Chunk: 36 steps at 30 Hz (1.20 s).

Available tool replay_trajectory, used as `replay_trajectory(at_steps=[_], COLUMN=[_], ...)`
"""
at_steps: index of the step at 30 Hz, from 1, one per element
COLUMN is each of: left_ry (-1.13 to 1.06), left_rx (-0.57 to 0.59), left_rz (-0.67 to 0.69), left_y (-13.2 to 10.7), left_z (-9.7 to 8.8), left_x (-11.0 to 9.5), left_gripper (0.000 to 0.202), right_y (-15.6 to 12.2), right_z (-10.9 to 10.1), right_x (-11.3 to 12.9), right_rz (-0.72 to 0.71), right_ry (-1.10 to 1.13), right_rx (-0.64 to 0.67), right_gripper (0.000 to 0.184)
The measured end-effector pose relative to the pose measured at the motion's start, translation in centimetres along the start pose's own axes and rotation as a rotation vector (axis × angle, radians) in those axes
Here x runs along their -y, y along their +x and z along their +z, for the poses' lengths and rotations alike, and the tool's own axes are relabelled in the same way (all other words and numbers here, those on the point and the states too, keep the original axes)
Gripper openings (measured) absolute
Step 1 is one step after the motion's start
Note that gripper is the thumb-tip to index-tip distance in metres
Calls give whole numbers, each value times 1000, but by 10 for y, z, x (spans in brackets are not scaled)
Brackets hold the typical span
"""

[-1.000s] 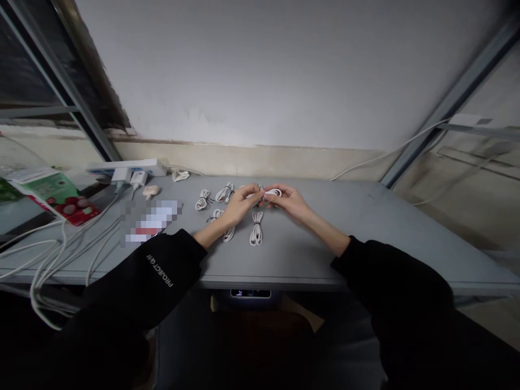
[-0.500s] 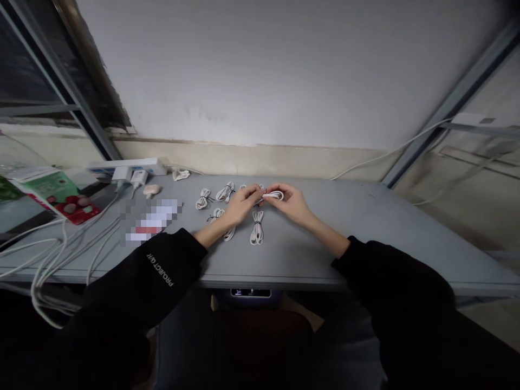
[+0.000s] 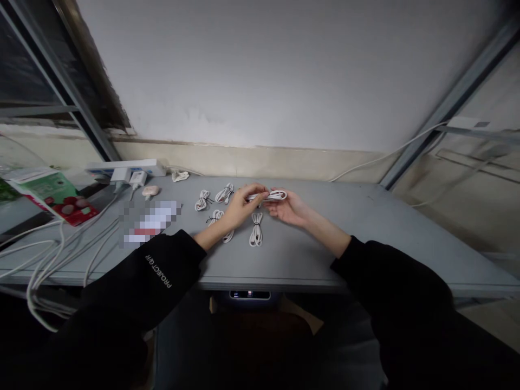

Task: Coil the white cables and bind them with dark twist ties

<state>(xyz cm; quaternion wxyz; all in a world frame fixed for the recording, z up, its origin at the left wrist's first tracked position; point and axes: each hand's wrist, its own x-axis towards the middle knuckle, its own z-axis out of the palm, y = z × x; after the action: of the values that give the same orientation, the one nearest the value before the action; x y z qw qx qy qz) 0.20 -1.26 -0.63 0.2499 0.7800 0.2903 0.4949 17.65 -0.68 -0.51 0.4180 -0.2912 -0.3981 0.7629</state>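
A coiled white cable [image 3: 278, 195] is held above the desk by my left hand [image 3: 245, 205], thumb and fingers pinched on its left end. My right hand [image 3: 290, 208] is beside and under the coil's right end, palm turned up, fingers extended and apart. Just below lies a white cable bundle [image 3: 255, 230] with a dark tie round its middle. Left of my hands rest more tied bundles: one cable bundle [image 3: 202, 201], another bundle [image 3: 224, 193] behind it, and a third bundle [image 3: 216, 216] partly covered by my left wrist.
A power strip [image 3: 142, 167] with plugged-in white chargers [image 3: 121, 176] stands at the back left. Near it are a small pinkish case [image 3: 150, 191], a blurred-out item [image 3: 152, 223] and a green and red packet [image 3: 60, 195]. Loose white cables [image 3: 44, 254] hang over the desk's left front edge.
My right hand has let go its pinch and turned palm up, its fingers opening below the coil. My left hand keeps its hold, and the coil has shifted slightly right.
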Motion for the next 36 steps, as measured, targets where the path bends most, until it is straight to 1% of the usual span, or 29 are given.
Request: replay_trajectory(at_steps=[2,5,9,12,14,17,20,23,25,26,27,30,31,33,36], left_ry=[66,126,91,45,49,113,224,288,264,230,184,14,-40,-102,-60], left_rx=[-13,-11,-1,-10,-2,-3,-78,-179,-232,-221,-180,14,49,72,72], left_rz=[39,88,112,101,96,143,176,101,17,-29,-73,-167,-179,-185,-172], left_y=[0,0,0,-1,0,0,0,0,0,0,1,1,1,1,2], left_z=[-2,-3,-3,-2,-3,-5,-5,-4,-4,-3,-3,-1,-1,-2,-4], left_x=[0,0,1,0,-2,-4,-7,-6,-4,-2,0,2,2,0,-2], left_gripper=[14,15,14,14,14,11,9,13,19,21,24,35,36,33,24], right_y=[-2,-4,-5,-6,-6,-5,-6,-5,-3,-3,-2,-3,-3,-4,-4], right_z=[-1,-5,-12,-15,-15,-13,-9,-6,-4,-3,-2,1,2,3,4], right_x=[2,5,8,8,7,5,5,5,4,4,3,0,-1,-3,-5], right_rz=[116,180,308,330,303,259,217,158,92,50,-1,-160,-200,-255,-321], right_ry=[26,74,81,84,87,91,77,42,-1,-32,-66,-179,-215,-276,-334], right_rx=[63,121,270,366,379,342,286,222,170,140,108,33,21,15,7], right_gripper=[31,33,38,40,39,34,28,20,15,12,10,8,9,16,28])
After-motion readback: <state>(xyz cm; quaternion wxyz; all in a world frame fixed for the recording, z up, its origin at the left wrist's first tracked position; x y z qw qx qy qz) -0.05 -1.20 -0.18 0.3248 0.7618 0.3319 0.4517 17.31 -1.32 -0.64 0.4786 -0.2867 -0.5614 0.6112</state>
